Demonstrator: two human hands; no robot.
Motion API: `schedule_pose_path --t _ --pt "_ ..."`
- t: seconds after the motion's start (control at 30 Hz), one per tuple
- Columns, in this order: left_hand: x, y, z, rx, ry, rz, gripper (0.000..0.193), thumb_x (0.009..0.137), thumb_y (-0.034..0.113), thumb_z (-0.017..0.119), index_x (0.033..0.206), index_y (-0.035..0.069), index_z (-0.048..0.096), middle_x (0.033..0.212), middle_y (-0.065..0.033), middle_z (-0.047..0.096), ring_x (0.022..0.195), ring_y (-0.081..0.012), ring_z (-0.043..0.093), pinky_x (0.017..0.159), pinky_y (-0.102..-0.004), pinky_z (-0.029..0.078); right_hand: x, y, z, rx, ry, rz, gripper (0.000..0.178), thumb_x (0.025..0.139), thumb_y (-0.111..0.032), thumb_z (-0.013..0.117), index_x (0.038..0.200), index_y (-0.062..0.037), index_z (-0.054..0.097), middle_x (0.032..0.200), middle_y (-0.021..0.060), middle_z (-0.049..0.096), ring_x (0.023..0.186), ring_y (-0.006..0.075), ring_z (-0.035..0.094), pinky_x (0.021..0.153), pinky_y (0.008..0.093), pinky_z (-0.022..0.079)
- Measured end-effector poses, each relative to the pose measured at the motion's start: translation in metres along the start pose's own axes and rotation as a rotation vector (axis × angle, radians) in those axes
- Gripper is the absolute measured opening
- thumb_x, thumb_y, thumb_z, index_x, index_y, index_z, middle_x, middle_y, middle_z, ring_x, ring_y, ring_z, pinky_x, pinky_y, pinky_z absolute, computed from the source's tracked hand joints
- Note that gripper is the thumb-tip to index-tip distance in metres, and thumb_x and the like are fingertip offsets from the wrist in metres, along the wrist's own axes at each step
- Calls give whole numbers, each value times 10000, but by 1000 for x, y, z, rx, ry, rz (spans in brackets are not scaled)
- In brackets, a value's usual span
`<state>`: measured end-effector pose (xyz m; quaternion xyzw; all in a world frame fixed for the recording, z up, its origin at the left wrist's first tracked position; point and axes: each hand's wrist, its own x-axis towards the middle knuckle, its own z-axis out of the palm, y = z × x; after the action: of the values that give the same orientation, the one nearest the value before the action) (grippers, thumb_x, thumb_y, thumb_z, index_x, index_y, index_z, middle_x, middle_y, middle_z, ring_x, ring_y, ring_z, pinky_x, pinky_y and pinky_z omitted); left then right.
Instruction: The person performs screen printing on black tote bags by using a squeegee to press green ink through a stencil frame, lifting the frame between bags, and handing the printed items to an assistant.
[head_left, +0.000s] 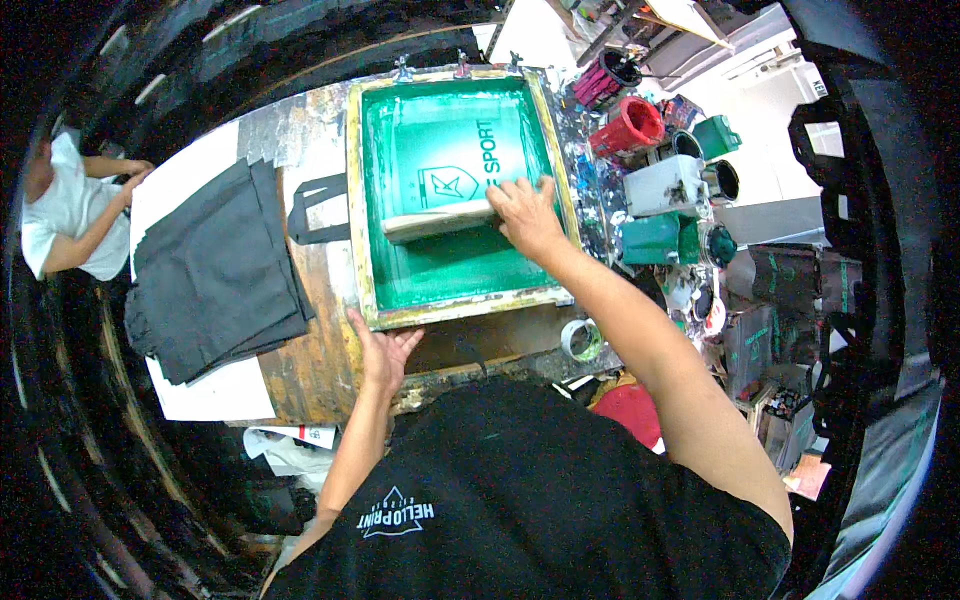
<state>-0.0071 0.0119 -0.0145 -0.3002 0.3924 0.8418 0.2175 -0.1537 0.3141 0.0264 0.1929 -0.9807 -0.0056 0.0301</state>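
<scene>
A screen-printing frame (pixel 361 250) with a pale wooden rim lies on the worn table, its green mesh showing a shield emblem and lettering. My right hand (pixel 527 215) is closed on the right end of a long wooden squeegee (pixel 440 220), which stands crosswise on the mesh. Dark green ink (pixel 440 272) covers the mesh on the near side of it. At the frame's near left corner is my left hand (pixel 382 352), fingers spread and thumb beside the rim. From under the frame's left side a black fabric strap (pixel 318 212) sticks out.
Left of the frame lies a stack of black fabric pieces (pixel 215 275) on a white board. Ink tubs, including a red one (pixel 628 128), crowd the right edge. A tape roll (pixel 581 340) sits near the front. Clamps (pixel 462 66) stand behind. Another person (pixel 80 205) is at far left.
</scene>
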Motion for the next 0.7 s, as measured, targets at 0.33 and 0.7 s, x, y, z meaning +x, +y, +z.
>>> schedule_pose_path --t 0.33,0.7 --pt "9 4 10 18 159 -82 1108 864 916 292 1609 99 207 1558 -146 418 1307 -316 545 1014 -470 517 207 89 53 -53 97 -43 607 762 -221 857 1278 -188 540 1180 29 633 1161 264 583 936 576 355" --pt "68 140 75 1529 -51 274 540 920 505 717 1050 -19 700 796 -120 711 704 -265 671 657 -381 525 231 122 43 -1 164 -44 603 799 -193 785 1353 -195 548 1246 72 639 1151 298 612 954 555 460"
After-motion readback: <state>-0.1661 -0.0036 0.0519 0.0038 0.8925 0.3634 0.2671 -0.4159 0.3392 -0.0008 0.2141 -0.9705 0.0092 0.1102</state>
